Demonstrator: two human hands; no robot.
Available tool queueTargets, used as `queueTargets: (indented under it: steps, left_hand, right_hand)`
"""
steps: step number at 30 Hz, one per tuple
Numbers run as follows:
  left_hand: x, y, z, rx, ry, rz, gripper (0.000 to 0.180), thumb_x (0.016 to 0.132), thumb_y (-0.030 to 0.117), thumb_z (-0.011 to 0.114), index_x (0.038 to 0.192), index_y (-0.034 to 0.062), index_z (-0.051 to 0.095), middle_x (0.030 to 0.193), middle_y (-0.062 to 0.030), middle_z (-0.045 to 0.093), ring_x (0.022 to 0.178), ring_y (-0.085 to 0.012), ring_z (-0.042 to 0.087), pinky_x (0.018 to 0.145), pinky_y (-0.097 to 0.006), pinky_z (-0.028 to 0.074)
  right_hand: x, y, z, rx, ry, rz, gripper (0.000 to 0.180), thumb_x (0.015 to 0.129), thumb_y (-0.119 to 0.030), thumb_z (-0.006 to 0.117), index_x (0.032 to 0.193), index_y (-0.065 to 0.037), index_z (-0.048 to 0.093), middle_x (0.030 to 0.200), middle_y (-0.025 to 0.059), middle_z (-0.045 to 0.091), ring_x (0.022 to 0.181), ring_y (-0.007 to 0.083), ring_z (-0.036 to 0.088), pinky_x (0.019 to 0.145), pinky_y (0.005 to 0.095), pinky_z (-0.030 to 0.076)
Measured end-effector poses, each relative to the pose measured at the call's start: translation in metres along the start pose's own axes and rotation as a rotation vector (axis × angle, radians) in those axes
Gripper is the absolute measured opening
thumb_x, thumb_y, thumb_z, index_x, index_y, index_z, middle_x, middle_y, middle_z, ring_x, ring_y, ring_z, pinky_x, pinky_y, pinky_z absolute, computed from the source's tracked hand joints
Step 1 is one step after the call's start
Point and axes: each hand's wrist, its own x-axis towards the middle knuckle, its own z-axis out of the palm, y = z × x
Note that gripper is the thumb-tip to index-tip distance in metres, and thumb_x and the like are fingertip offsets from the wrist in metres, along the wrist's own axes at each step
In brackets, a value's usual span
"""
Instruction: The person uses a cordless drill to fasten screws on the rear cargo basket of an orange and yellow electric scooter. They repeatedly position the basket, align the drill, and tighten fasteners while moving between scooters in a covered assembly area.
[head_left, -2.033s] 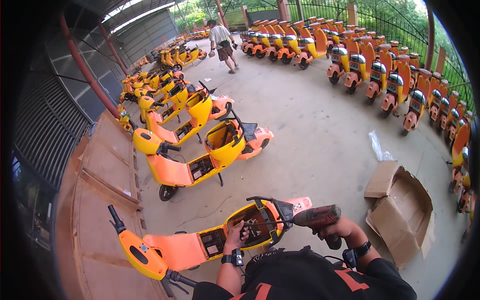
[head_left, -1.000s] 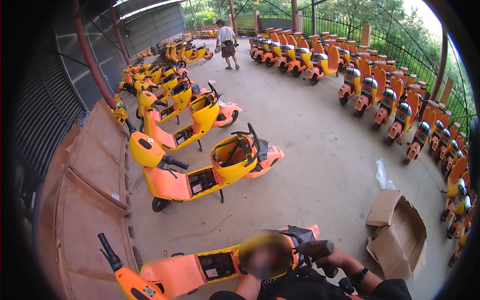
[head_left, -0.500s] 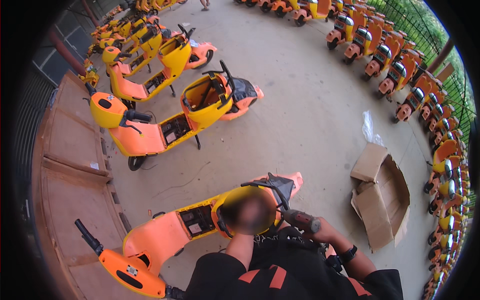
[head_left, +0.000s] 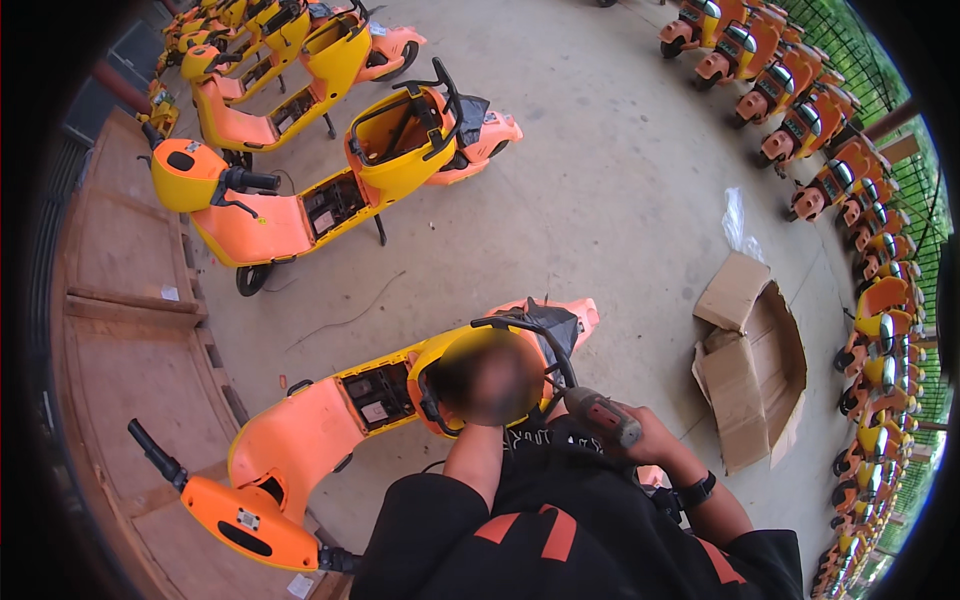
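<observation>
In front of me stands an orange and yellow electric scooter [head_left: 297,430], its handlebar end at the lower left and its rear at the upper right. My left hand [head_left: 487,405] reaches into the opening of its yellow seat housing; a blurred patch hides the fingers and anything in them. My right hand [head_left: 652,436] is wrapped round a dark power drill [head_left: 603,416], held beside the black rear grab rail [head_left: 562,365]. Whether the drill's tip touches the scooter is hidden. Black parts show in the open floor compartment [head_left: 374,396].
A second scooter without a seat [head_left: 400,150] stands beyond mine, with more behind it. Brown wooden crates [head_left: 130,370] line the left. An opened cardboard box [head_left: 740,400] and clear plastic wrap [head_left: 737,222] lie on the floor at right, before rows of scooters [head_left: 815,125] along a fence.
My view has shifted, so the scooters and box sit higher and slightly further left in the picture. My left hand stays at the seat housing, and the right still holds the drill.
</observation>
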Motion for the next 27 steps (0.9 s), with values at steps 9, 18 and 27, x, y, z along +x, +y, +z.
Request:
queueTargets:
  steps: [9,18,27]
  left_hand:
    - [0.009,-0.002,0.023,-0.028,0.014,-0.035,0.017,0.104,0.022,0.048,0.098,0.0066,0.055,0.071,0.0007,0.044,0.057,-0.0097,0.042,0.047,-0.021,0.033]
    - [0.011,-0.006,0.023,-0.088,0.047,-0.024,0.019,0.103,0.022,0.050,0.091,0.0074,0.051,0.072,-0.0011,0.044,0.058,-0.0109,0.041,0.047,-0.021,0.033]
    - [-0.015,0.009,0.044,0.623,0.311,-0.025,0.029,0.102,0.033,0.054,0.089,0.0069,0.056,0.069,0.0001,0.045,0.052,-0.0093,0.040,0.042,-0.023,0.030]
  right_hand:
    - [0.005,-0.002,-0.011,0.078,0.039,0.258,0.056,0.069,-0.008,0.075,0.123,-0.004,0.061,0.100,0.0064,0.070,0.091,0.0142,0.065,0.085,0.0324,0.052]
    - [0.005,0.004,-0.008,-0.002,0.053,0.099,0.051,0.073,-0.013,0.075,0.121,-0.006,0.061,0.097,0.0062,0.068,0.086,0.0137,0.062,0.084,0.0318,0.051]
    - [0.019,-0.003,-0.002,-0.082,0.024,0.161,0.053,0.072,-0.013,0.073,0.123,-0.008,0.060,0.098,0.0068,0.069,0.089,0.0152,0.063,0.085,0.0331,0.051]
